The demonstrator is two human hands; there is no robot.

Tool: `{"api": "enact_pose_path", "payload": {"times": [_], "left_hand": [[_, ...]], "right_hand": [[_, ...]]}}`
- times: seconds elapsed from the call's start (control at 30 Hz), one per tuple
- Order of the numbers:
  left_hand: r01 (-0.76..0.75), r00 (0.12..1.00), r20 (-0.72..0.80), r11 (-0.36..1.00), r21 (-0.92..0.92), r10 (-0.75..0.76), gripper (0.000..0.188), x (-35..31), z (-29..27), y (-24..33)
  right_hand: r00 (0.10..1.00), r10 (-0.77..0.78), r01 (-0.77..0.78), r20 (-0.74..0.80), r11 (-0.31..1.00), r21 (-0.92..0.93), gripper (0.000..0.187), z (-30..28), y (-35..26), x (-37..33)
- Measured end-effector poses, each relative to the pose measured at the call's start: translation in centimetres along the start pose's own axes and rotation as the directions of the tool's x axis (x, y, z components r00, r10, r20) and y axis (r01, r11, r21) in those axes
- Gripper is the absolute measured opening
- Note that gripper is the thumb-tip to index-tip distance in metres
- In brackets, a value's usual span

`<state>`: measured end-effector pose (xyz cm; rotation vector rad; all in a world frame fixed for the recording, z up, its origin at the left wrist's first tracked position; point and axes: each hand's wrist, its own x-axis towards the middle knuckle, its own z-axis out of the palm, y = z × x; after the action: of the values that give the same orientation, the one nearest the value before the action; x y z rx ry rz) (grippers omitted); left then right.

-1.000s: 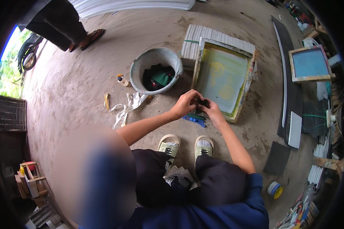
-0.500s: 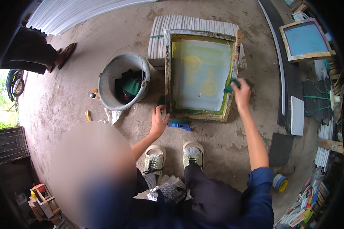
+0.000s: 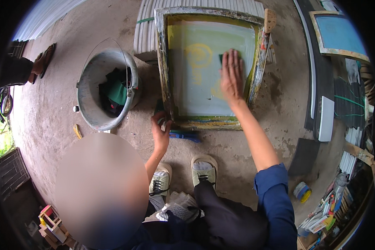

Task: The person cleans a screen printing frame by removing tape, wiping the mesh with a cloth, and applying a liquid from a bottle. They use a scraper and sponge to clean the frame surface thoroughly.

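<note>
On the framed screen (image 3: pixel 187 98), the right hand (image 3: pixel 232 74) lay flat, unclosed, over green cloth (image 3: pixel 221 60). The left hand (image 3: pixel 160 130) had an unclear grip.

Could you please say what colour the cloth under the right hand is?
The cloth is dark green, clearest in the head view.

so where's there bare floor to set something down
Bare concrete lies left of the bucket, below another person's sandal. Another patch lies between the framed screen and the long dark panel to its right. It's crowded at the screen's near left corner, with the left hand and blue tool close together.
</note>
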<state>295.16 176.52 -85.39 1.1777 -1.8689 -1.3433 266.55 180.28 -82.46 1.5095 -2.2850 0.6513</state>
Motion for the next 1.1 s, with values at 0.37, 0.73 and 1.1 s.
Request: {"api": "enact_pose_path", "payload": {"times": [0.37,0.73,1.1], "left_hand": [[0.071,0.997,0.039,0.987,-0.144,-0.066,0.041,0.5,-0.9,-1.7],[0.09,0.994,0.069,0.978,-0.187,-0.079,0.042,0.6,-0.9,-1.7],[0.061,0.998,0.004,0.989,-0.138,-0.061,0.04,0.0,-0.6,-1.8]], "right_hand": [[0.728,-0.681,0.665,0.08,0.729,0.16,0.041,-0.3,-0.2,-2.3],[0.688,-0.684,0.676,0.242,0.726,0.126,0.034,3.0,-5.1,-0.6],[0.958,-0.238,0.249,-0.162,0.967,0.053,0.053,1.5,-3.0,9.1]]}}
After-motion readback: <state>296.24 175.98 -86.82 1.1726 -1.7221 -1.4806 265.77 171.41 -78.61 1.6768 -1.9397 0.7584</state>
